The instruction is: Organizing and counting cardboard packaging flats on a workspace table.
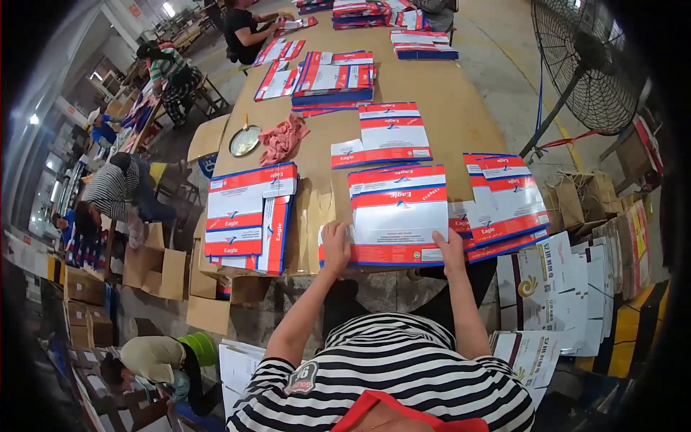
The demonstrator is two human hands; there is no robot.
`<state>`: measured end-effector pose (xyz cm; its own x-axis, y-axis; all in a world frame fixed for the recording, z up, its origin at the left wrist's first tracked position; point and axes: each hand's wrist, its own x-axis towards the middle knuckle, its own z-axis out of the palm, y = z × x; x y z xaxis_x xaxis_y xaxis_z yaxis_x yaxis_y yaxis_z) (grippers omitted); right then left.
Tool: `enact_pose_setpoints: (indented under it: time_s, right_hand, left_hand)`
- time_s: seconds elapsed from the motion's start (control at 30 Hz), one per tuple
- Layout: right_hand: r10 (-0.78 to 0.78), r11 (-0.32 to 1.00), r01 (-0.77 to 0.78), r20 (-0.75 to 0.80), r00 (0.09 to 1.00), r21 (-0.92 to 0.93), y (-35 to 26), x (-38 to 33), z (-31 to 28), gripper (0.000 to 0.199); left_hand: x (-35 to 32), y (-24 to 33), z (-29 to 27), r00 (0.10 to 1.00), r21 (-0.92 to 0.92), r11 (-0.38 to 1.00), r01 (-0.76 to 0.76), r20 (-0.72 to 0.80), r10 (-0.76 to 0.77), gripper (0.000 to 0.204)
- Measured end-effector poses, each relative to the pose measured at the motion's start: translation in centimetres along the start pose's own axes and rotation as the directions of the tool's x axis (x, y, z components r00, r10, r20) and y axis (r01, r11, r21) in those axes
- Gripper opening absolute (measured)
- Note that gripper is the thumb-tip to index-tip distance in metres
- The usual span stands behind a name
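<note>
A flat, unfolded carton (400,216) in red, white and blue lies before me at the near table edge, with more of the same kind under its far side. My left hand (336,247) is closed with bent fingers on its near left corner, by the small side flap. At the near right corner my right hand (451,250) grips the edge, its thumb on top and the other fingers partly hidden. Just beyond lies another flat carton (394,135). A stack of cartons (507,194) fans out on the right, and another stack (248,216) sits on the left.
On the brown table (461,108) lie a pink cloth (283,138) and a round pan (245,141) with a handle. More carton stacks (335,78) stand farther back. A large fan (586,65) is at the right. Several people work at the left and far end.
</note>
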<state>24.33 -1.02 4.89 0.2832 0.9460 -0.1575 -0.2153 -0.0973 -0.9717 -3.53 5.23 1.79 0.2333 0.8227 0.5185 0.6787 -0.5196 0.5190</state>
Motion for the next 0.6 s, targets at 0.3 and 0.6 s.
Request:
enact_pose_setpoints:
  time_s: [0.3,0.6]
  right_hand:
    - [-0.056,0.982,0.048,0.036,0.998,0.185,-6.6,-1.5,-1.4,0.026]
    - [-0.329,0.936,0.317,0.062,0.942,0.150,-14.1,-5.6,-2.3,0.024]
  left_hand:
    - [4.4,6.3,-6.3,0.993,-0.103,0.990,-0.092,-0.081,0.083,0.032]
    - [5.9,11.1,-11.7,0.926,-0.078,0.948,-0.308,-0.255,0.279,0.027]
